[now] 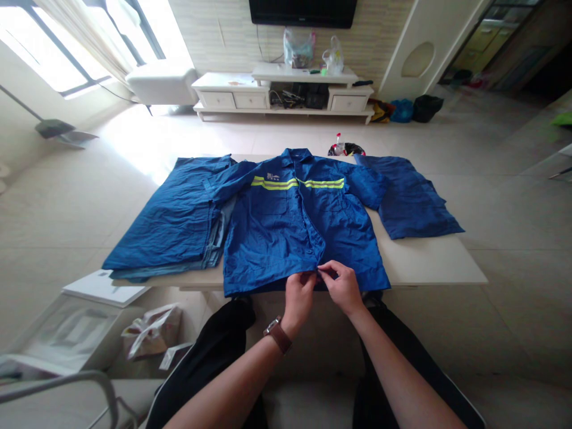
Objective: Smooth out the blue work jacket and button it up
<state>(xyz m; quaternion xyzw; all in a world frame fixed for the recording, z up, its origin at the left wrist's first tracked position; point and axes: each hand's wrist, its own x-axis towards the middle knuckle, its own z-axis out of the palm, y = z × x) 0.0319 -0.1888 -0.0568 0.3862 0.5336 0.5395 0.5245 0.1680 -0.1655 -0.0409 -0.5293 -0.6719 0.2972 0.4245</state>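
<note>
Across the centre of the frame, the jacket [274,232] lies on the bench [433,262], between a pile of garments [165,220] on the left and another garment [413,199] on the right. Both the left hand [300,298] and right hand [343,287] are at its near hem. Behind, at top centre, plastic bags [298,52] stand on a cabinet [222,99] below a television [304,12].

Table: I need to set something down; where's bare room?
Bare tabletop: near right corner, bordered by the jacket and rightmost folded cloth. Crowded: left, under the folded pile; middle, where left hand and right hand hold the hem.
</note>
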